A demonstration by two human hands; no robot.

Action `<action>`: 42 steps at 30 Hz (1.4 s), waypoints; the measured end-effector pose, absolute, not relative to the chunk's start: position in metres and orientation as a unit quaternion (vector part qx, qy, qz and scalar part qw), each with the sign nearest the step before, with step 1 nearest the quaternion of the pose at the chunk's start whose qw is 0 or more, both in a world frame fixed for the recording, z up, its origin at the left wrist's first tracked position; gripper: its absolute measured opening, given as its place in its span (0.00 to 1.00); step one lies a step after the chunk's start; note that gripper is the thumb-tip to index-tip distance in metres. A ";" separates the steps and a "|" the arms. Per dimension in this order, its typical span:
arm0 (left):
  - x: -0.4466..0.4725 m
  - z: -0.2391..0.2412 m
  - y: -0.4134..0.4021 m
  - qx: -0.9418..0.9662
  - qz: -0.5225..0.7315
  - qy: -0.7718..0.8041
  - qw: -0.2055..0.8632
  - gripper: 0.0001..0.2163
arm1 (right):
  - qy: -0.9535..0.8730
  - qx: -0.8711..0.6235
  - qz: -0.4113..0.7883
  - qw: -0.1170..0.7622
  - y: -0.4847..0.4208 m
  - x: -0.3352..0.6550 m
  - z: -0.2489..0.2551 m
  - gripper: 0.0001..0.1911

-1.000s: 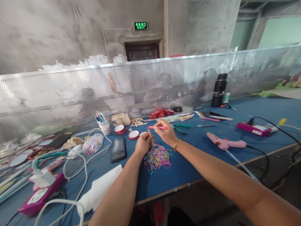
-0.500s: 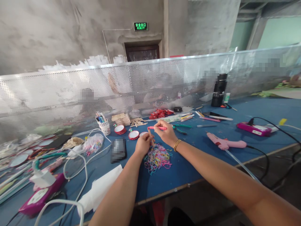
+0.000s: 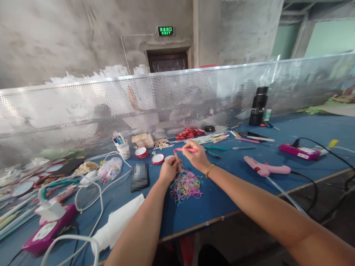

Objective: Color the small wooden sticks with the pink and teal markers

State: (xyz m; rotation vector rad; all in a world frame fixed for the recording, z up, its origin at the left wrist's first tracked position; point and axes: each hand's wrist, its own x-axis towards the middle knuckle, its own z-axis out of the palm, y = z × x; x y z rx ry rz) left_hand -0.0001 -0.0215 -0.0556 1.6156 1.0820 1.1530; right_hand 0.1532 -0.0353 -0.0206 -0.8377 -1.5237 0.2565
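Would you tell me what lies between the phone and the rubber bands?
The left hand, gripping a wooden stick, and its wrist lie there, in the head view.

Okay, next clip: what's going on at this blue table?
A person works at a cluttered blue table. Their left hand pinches a thin wooden stick roughly upright, while the right hand holds a pink pen with its tip by the stick's top end. Both hands are just above a pile of coloured rubber bands. A pink glue gun lies untouched to the right.
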 end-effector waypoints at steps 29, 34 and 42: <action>0.000 -0.057 -0.019 0.646 0.460 0.436 0.425 0.06 | -0.670 -0.386 0.095 0.626 -0.036 0.152 -0.020 0.05; 0.001 -0.058 -0.019 0.646 0.461 0.434 0.426 0.06 | -0.674 -0.375 0.100 0.628 -0.036 0.152 -0.021 0.05; -0.001 -0.060 -0.017 0.655 0.459 0.435 0.413 0.07 | -0.673 -0.380 0.093 0.628 -0.035 0.152 -0.022 0.05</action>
